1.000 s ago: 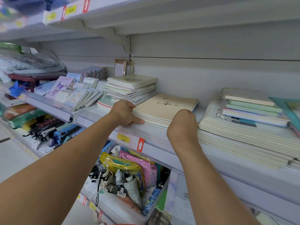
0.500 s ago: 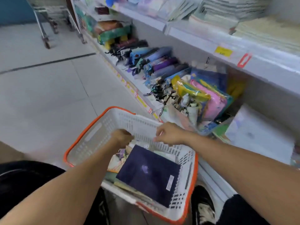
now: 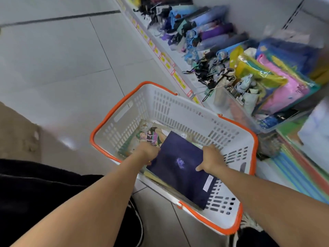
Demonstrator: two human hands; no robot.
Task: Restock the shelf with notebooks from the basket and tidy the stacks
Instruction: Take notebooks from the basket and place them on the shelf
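A white basket [image 3: 170, 107] with an orange rim stands on the floor in front of me. A dark blue notebook [image 3: 179, 168] lies on top of other notebooks inside it. My left hand [image 3: 147, 152] grips the notebook's left edge and my right hand [image 3: 211, 160] grips its right edge, thumb on the cover. An illustrated notebook [image 3: 151, 136] shows beneath, toward the basket's far left. The upper notebook shelf is out of view.
The bottom shelf [image 3: 197, 82] to the right holds folded umbrellas [image 3: 210, 31], a clear bin [image 3: 263, 120] of colourful pouches and striped folders [image 3: 299, 168]. Tiled floor [image 3: 62, 59] lies to the left. My dark-trousered knees and a shoe [image 3: 249, 225] flank the basket.
My view dropped from the notebook shelf to the basket. Both hands left the cream stack, reached into the basket and now hold the dark blue notebook by its sides.
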